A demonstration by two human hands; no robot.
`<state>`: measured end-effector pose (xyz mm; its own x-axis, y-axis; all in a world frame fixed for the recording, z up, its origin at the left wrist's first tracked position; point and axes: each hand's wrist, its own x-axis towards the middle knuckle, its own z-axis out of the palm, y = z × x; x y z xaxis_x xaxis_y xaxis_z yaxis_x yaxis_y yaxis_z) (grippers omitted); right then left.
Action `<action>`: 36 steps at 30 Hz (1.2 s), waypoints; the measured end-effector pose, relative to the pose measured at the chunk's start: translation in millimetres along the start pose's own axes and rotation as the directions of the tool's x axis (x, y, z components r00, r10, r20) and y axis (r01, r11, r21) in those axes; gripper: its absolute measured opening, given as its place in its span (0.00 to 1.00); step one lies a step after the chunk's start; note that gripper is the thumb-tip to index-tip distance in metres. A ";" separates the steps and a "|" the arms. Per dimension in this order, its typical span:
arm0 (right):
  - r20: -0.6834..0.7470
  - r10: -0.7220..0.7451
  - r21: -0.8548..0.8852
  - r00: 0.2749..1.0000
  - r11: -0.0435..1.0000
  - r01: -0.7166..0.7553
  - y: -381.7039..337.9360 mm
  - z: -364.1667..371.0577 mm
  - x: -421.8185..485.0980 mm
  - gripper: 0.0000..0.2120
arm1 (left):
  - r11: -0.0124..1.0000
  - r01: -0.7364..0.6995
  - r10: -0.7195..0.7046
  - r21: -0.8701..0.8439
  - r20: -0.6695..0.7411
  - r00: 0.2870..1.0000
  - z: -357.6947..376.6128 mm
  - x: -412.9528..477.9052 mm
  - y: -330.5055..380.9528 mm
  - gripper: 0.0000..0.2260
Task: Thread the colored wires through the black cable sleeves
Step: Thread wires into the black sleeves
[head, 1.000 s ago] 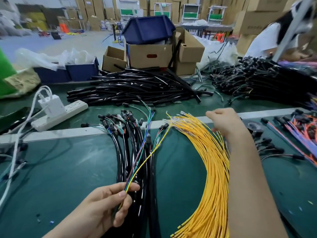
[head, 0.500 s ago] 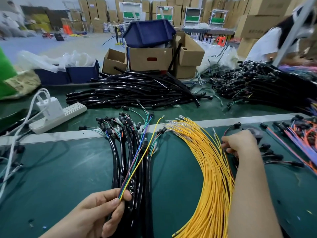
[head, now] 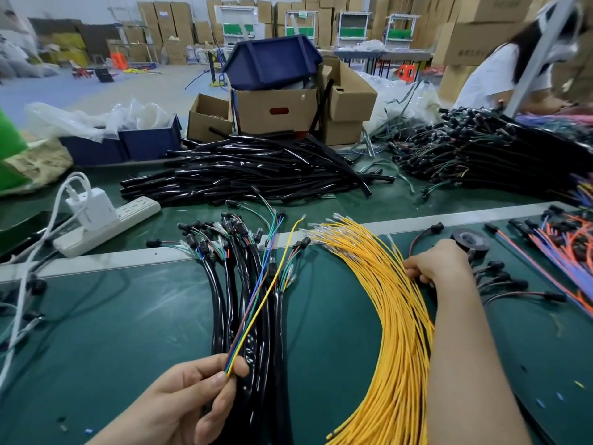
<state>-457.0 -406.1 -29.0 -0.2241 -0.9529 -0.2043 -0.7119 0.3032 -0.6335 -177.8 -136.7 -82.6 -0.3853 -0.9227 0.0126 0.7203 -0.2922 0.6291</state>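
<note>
Near left, the left hand point(head: 192, 401) pinches a thin bunch of colored wires point(head: 256, 306) between thumb and fingers, above the sleeved black cables point(head: 244, 284). The right hand point(head: 434, 263) curls closed on strands of the yellow wire bundle point(head: 394, 332). Far off, loose black cable sleeves point(head: 256, 170) lie piled before cardboard boxes point(head: 276, 110) topped by a blue bin point(head: 272, 62); box writing is unreadable.

Bright even light, wide-angle edge warp.

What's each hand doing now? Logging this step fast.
Left hand: closed, pinching the colored wires.
Right hand: closed on the yellow wire bundle.
</note>
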 end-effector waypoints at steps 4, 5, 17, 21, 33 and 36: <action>0.008 -0.007 -0.034 1.000 0.999 0.007 -1.4 4.9 -0.5 0.08 | 1.000 -0.004 0.004 -0.023 0.025 1.000 0.6 1.2 -0.1 0.15; 0.009 -0.013 -0.055 1.000 0.998 0.013 -1.6 6.4 -0.3 0.09 | 0.999 -0.009 0.010 -0.033 0.037 0.999 1.7 1.9 0.0 0.15; 0.099 -0.116 0.408 0.988 0.911 0.066 -17.2 -20.7 -14.4 0.07 | 0.996 -0.037 0.044 -0.080 0.089 0.995 2.8 5.8 0.4 0.17; 0.016 -0.204 0.412 0.979 0.893 0.180 -26.4 -44.0 -21.3 0.08 | 0.991 -0.046 0.059 -0.124 0.099 0.993 1.5 5.7 -1.0 0.18; 0.064 -0.417 0.710 0.907 0.658 0.253 -57.9 -50.0 -59.8 0.06 | 0.999 -0.045 0.046 -0.028 0.030 0.999 5.7 4.0 -0.8 0.15; 0.001 -0.539 0.770 0.842 0.538 0.344 -69.6 -58.1 -78.3 0.08 | 0.999 -0.037 0.037 -0.016 0.009 0.999 6.0 2.5 -0.7 0.14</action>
<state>-428.5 -352.9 74.5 0.1952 -0.9661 0.1689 0.0525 -0.1617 -0.9855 -182.7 -137.3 -78.3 -0.3635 -0.9306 0.0426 0.7429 -0.2620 0.6160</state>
